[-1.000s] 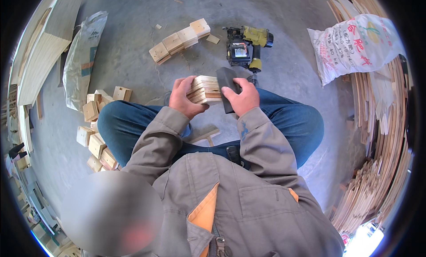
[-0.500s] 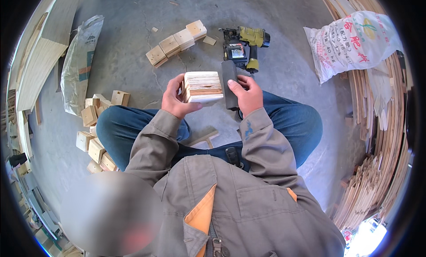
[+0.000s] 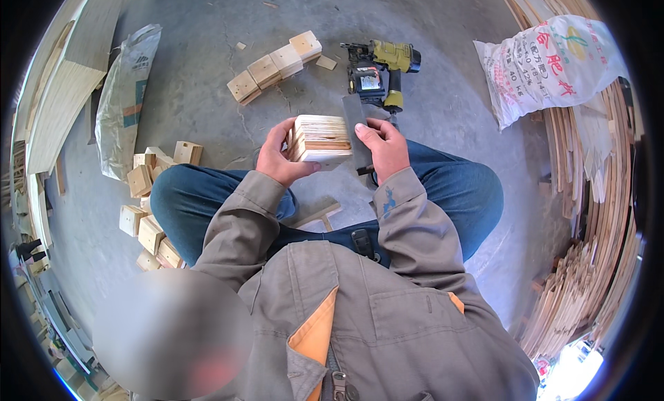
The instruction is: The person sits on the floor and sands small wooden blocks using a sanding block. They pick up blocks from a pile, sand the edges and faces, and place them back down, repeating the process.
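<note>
My left hand (image 3: 280,152) is closed around a plywood block (image 3: 321,139), its layered edges facing up. The thumb lies along the near side and the fingers wrap the left side. My right hand (image 3: 386,148) grips a dark grey sanding block (image 3: 355,124), a long flat bar with the thumb on top. This bar is tilted and lies against or very close to the plywood block's right side; exact contact cannot be made out. Both hands are above the floor between my bent knees.
Beyond the hands lie a row of wooden blocks (image 3: 274,66) and a yellow-and-black nail gun (image 3: 382,67). More wooden blocks (image 3: 151,228) are piled by my left knee. A white sack (image 3: 546,72) rests on stacked wood strips (image 3: 588,214) at right. Plywood sheets (image 3: 66,89) stand at left.
The plywood block has shifted slightly right and tilted. The sanding block has moved a little left and leaned over, narrowing the gap between the two.
</note>
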`<state>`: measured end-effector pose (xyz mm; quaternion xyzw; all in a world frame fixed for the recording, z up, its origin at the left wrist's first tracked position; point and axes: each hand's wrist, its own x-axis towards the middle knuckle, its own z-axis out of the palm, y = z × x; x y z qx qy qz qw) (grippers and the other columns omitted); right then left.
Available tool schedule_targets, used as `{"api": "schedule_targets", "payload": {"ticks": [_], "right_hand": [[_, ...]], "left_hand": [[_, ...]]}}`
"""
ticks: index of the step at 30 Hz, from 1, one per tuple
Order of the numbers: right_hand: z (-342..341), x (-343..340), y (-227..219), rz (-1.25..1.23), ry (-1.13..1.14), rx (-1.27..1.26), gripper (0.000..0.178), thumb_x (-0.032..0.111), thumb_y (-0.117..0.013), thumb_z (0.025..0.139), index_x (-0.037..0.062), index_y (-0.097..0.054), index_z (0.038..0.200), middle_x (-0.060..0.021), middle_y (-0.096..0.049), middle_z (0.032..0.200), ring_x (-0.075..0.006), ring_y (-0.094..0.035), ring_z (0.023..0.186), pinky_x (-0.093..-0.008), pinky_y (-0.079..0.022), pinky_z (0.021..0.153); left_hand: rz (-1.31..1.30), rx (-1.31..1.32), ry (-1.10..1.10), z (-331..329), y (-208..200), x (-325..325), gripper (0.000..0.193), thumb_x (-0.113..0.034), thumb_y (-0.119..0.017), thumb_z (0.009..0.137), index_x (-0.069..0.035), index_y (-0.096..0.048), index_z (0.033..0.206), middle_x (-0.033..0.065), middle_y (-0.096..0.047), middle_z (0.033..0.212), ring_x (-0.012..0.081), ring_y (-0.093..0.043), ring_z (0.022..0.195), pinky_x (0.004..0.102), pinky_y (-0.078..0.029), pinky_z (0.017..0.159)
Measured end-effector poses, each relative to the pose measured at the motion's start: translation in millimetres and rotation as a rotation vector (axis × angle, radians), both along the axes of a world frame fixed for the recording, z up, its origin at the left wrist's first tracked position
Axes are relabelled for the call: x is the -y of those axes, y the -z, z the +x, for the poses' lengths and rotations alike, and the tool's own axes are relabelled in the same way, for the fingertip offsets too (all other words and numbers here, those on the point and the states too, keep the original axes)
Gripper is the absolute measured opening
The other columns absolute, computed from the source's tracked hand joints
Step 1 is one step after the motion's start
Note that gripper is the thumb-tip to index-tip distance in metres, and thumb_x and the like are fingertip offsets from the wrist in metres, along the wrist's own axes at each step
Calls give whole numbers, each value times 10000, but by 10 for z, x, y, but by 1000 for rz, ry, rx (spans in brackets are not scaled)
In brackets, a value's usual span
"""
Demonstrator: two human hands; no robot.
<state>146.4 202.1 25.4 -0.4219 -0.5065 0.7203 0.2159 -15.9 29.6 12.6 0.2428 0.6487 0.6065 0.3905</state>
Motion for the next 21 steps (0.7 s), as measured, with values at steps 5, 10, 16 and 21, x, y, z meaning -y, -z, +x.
{"api": "schedule_targets", "payload": {"ticks": [5, 10, 16, 21], "right_hand": [[13, -10, -115, -151, -15, -11, 430, 255, -749, 926, -38, -645, 1223, -93, -694, 1075, -144, -661, 880, -308, -570, 666], [-2, -31, -18, -107, 0, -66, 409, 270, -733, 934, -21, -650, 1210, -76, -686, 1047, -139, -664, 815, -336, -555, 469], [0, -33, -3, -108, -4, -39, 396, 255, -722, 947, -39, -649, 1202, -80, -687, 1050, -149, -653, 855, -331, -567, 597], [-7, 9, -113, -162, -30, 34, 403, 249, -731, 946, -54, -657, 1201, -90, -695, 1053, -152, -639, 916, -304, -544, 753]], "left_hand": [[-17, -14, 12, -20, -14, 17, 987, -100, -907, 561, 2, -451, 1430, 130, -577, 1315, 244, -576, 1238, 370, -447, 1099], [56, 154, 0, -43, -39, 32, 982, -68, -896, 556, 19, -444, 1423, 139, -587, 1300, 236, -579, 1244, 366, -454, 1096], [39, 210, -17, -47, -256, 8, 1042, -53, -870, 578, 22, -384, 1497, 165, -596, 1328, 259, -600, 1257, 374, -456, 1102], [27, 119, -116, -70, -235, 35, 1079, -125, -880, 596, 19, -357, 1529, 180, -601, 1294, 281, -616, 1209, 372, -465, 1076]]}}
